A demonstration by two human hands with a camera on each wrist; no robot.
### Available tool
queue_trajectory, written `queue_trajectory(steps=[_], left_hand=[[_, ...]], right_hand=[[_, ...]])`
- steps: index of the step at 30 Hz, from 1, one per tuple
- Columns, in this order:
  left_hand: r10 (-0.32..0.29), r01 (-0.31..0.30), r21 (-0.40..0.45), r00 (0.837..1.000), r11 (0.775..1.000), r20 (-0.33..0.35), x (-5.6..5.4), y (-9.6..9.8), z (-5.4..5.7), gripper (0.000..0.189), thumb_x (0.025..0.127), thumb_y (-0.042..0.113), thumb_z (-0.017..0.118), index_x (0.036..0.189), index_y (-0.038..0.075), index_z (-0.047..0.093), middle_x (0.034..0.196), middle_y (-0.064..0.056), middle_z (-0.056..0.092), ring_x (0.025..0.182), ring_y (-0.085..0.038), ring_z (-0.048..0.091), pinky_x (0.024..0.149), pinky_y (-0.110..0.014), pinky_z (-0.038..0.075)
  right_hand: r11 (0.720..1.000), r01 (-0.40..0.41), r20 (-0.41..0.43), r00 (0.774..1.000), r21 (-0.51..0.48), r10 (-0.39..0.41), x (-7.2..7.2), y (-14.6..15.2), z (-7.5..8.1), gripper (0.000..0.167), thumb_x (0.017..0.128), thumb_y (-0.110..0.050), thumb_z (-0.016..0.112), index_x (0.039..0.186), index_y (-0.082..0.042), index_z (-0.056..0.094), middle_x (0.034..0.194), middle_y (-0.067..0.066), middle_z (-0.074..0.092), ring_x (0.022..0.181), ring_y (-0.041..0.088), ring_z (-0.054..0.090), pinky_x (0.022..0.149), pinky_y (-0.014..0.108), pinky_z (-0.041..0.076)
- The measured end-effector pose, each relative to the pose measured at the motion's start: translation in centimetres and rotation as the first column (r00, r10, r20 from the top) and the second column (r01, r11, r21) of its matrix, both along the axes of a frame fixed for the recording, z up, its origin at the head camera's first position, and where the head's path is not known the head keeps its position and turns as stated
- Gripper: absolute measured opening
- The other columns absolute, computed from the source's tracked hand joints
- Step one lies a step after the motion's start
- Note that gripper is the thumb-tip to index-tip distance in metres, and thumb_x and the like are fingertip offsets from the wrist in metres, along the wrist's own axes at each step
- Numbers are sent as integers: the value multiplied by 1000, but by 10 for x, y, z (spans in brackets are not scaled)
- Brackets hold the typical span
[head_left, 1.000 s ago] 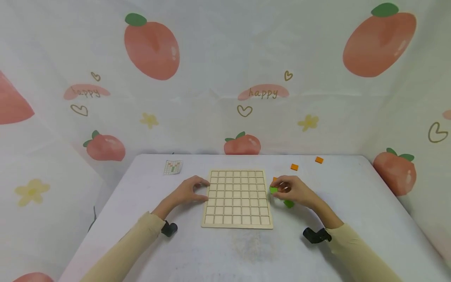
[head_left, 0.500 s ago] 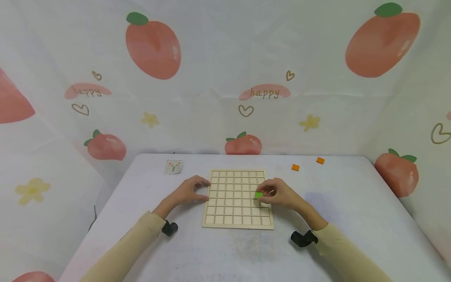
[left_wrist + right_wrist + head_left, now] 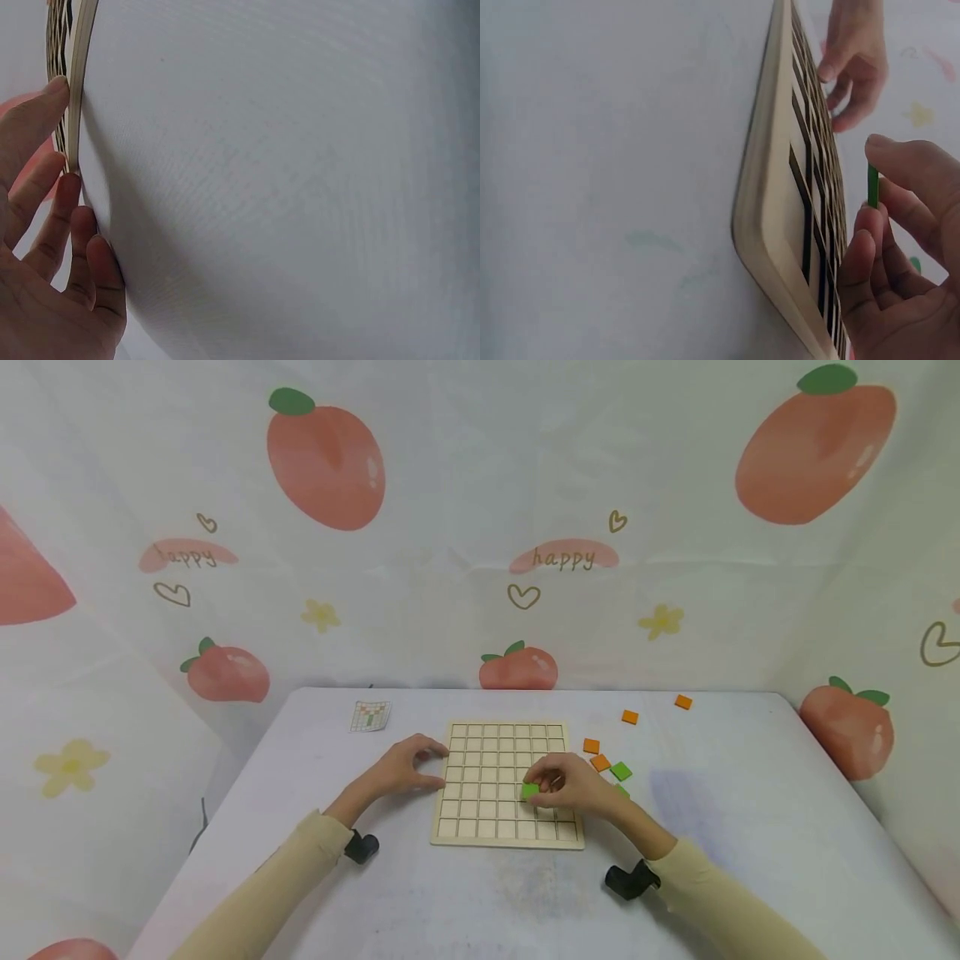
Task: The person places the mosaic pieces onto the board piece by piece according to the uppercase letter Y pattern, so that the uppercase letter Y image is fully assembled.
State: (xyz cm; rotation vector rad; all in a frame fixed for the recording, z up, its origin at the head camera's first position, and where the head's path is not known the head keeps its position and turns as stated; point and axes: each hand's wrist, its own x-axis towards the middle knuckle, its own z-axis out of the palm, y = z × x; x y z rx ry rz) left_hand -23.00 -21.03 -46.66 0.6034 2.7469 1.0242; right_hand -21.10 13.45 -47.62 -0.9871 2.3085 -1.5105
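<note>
A pale wooden grid board (image 3: pixel 487 792) lies in the middle of the white table. At its left edge, my left hand (image 3: pixel 401 766) rests with thumb and fingers spread apart, the tips touching the rim. The left wrist view shows the thumb (image 3: pixel 37 120) against the board's side. Over the right half of the grid, my right hand (image 3: pixel 573 787) pinches a green square tile (image 3: pixel 529 792) between thumb and fingers. In the right wrist view that green tile (image 3: pixel 873 186) stands edge-on, apart from the board's surface.
Right of the board lie loose orange tiles (image 3: pixel 600 762) and green tiles (image 3: pixel 621 771), one partly behind the right hand. Two more orange tiles (image 3: pixel 630 717) sit farther back. A small paper with a coloured grid pattern (image 3: pixel 371 716) lies at the back left.
My right hand has carried the green tile leftward from beside the board to over its grid, uncovering the loose tiles at the right. The left hand has stayed in place.
</note>
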Motion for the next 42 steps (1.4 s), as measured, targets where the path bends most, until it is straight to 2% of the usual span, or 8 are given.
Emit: queue_trajectory(steps=[8, 13, 25, 35, 42], left_hand=[[-3, 3, 2, 1000, 1000, 8, -1, -1, -1, 51, 78, 18, 90, 123, 9, 68, 126, -6, 63, 117, -29, 58, 104, -44, 46], [-7, 6, 5, 1000, 1000, 5, -2, -2, -2, 50, 79, 18, 90, 123, 9, 68, 126, -6, 63, 117, -29, 58, 104, -44, 46], [-13, 13, 1, 1000, 1000, -6, -1, 0, -2, 50, 79, 17, 89, 122, 8, 68, 125, -6, 63, 117, -29, 58, 104, -43, 46], [-13, 13, -1, 1000, 1000, -5, 0, 0, 0, 50, 79, 16, 89, 122, 7, 67, 125, -7, 62, 117, -30, 58, 104, -44, 46], [-6, 6, -6, 1000, 1000, -4, -1, 0, -1, 50, 78, 18, 90, 122, 9, 67, 124, -6, 62, 118, -29, 57, 105, -44, 45]], right_hand=[[1000, 17, 38, 999, 9, -17, 8, -14, 0, 23, 84, -4, 84, 104, 0, 74, 90, 7, 68, 78, 17, 60, 68, 24, 53], [1000, 9, 7, 1000, 8, -9, 11, -22, 0, 25, 82, -4, 85, 104, 2, 74, 91, 12, 69, 77, 19, 61, 68, 26, 55], [997, 24, -36, 999, 73, -22, 13, -34, 0, 23, 83, -14, 87, 101, -6, 76, 87, 2, 68, 75, 10, 60, 68, 26, 55], [990, 41, -36, 999, 131, -36, 16, -41, 4, 19, 81, -10, 87, 97, -7, 76, 87, -1, 66, 75, 11, 59, 66, 25, 53], [990, 36, -44, 999, 135, -31, 17, -41, 3, 18, 81, -11, 87, 95, -8, 76, 87, -2, 66, 76, 10, 58, 66, 25, 52]])
